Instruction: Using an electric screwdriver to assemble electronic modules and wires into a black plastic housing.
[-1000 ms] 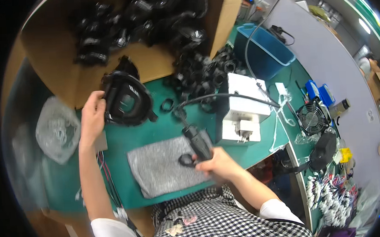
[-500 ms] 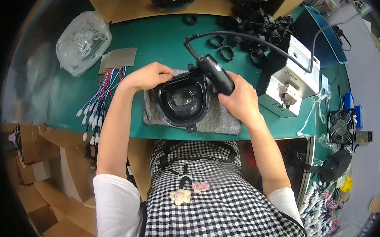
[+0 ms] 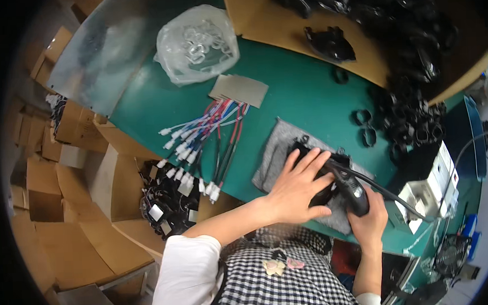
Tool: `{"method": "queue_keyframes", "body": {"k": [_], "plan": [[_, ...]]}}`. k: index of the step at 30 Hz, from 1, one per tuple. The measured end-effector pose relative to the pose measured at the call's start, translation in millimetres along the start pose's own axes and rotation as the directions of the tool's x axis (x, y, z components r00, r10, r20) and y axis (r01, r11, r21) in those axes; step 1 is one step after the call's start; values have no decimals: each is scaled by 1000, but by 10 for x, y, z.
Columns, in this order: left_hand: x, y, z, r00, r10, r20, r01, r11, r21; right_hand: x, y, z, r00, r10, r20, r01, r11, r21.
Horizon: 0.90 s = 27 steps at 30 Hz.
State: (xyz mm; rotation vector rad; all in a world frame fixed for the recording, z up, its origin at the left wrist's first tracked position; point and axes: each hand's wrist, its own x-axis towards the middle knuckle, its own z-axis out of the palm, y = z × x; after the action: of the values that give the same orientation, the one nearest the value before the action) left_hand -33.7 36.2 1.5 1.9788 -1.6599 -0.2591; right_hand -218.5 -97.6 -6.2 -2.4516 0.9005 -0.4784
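My left hand (image 3: 298, 192) lies over a black plastic housing (image 3: 298, 146), its fingers stretched and apart. Most of the housing is hidden beneath that hand. In my right hand (image 3: 370, 219) is a black corded electric screwdriver (image 3: 352, 192), gripped near its rear end. The tool slants up and left, its nose over the housing's right part beside my left fingertips; its tip cannot be seen. Under the housing a grey cloth (image 3: 269, 156) is spread on the green table (image 3: 302, 97).
To the left lie wires with white connectors (image 3: 186, 150), a grey-brown card (image 3: 241, 91) and a plastic bag of clear parts (image 3: 197, 47). Black rings (image 3: 413, 116) are heaped at right, near a white machine (image 3: 433, 178). An open carton (image 3: 282, 32) holds black parts; cartons (image 3: 71, 233) fill the lower left.
My left hand has moved from the housing's upper left edge to lie across its top. The screwdriver stays in my right hand. The whole view has turned and shifted.
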Motion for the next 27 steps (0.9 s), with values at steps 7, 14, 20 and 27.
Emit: {"method": "queue_keyframes", "body": {"k": [7,14,20,27], "plan": [[664,-1997,-1167,643,-368,-672,504,864,10,39,-178,32,962,265,-68,-272,955,-115],[63,-3586,-1435,607,-555,-569,790,339,511,18,-198,34,927,366,81,-356,927,-118],[318,-3938,-1497,683,-548,-483,730,521,442,-5,-151,-64,914,405,31,-406,913,41],[240,-4371,-1795,732,-366,-574,598,750,284,9,-46,27,953,302,17,-302,949,91]]}}
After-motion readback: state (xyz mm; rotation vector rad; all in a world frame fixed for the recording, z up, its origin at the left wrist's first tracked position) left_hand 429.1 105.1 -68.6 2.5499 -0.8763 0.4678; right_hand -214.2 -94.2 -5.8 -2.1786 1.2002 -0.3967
